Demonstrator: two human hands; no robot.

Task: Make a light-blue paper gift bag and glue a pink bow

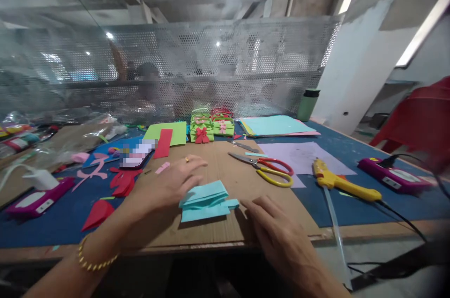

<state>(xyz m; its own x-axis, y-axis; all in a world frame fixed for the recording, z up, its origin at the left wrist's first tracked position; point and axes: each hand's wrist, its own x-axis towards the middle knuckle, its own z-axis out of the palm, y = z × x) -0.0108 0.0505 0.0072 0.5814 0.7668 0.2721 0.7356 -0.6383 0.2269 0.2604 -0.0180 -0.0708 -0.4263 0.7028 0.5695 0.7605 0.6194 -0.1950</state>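
A folded light-blue felt or paper piece (204,202) lies on the brown cardboard (225,162) in front of me, with a narrow tab sticking out to its right. My left hand (176,176) is just behind its left edge, fingers stretched to the right and holding nothing. Beside the tab rests my right hand (272,220), index finger pointing at the tab's end; whether they touch I cannot tell. Its other fingers are loosely bent and the thumb is hidden. Scissors (258,161) with red and yellow handles lie farther back on the cardboard.
A yellow glue gun (346,185) with its cord is at right, near a purple power strip (390,176). Small green felt baskets (202,127) stand at the back, left of stacked coloured sheets (281,125). Red scraps (98,213), a phone (138,152) and another power strip (40,199) lie left.
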